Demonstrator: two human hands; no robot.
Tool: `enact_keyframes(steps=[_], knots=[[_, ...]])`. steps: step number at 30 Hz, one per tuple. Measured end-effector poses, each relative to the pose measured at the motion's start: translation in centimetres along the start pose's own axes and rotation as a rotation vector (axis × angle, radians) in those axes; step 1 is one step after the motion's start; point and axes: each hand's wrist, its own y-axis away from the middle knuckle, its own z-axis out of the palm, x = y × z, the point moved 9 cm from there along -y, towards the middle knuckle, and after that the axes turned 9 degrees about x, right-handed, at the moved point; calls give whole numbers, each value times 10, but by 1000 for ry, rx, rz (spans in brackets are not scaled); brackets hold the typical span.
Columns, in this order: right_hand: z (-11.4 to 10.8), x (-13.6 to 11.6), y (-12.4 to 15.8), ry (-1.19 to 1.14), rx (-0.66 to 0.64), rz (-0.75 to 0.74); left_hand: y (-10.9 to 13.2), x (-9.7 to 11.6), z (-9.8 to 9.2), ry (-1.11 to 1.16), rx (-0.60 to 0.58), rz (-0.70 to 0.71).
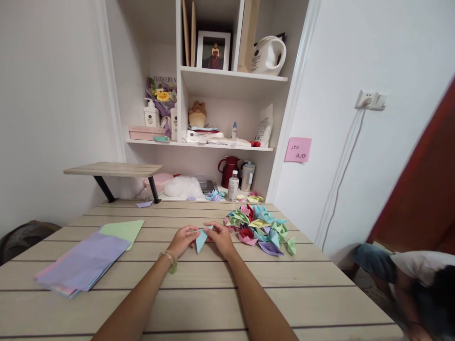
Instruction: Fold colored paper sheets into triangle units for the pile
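Observation:
A light blue folded paper [201, 240] is held between both hands just over the middle of the table. My left hand [184, 239] pinches its left side, and a bracelet circles that wrist. My right hand [219, 236] grips the upper right part, its fingers partly covering the paper. Right of my right hand lies a heap of folded paper boats [261, 223] in blue, green, pink, red, yellow and purple. Off to the left rests a stack of purple, pink and blue paper sheets [85, 260], with a green sheet [124, 231] partly beneath it.
A small raised shelf [113, 169] on black legs stands at the table's back left. Behind the table are a bottle [232, 185], a red jug [228, 173] and more folded papers [215, 195]. A person [408, 279] crouches at the lower right, beyond the table [199, 308].

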Motion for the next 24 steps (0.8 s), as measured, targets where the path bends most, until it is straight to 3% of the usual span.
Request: enact_keyframes(steps=[7,24], knots=[[-1,1,-2,-63,15,39,0,0,-7,176,34,-72],[6,1,0,-43,-33,-5,3,4,2,136,-94,-72]])
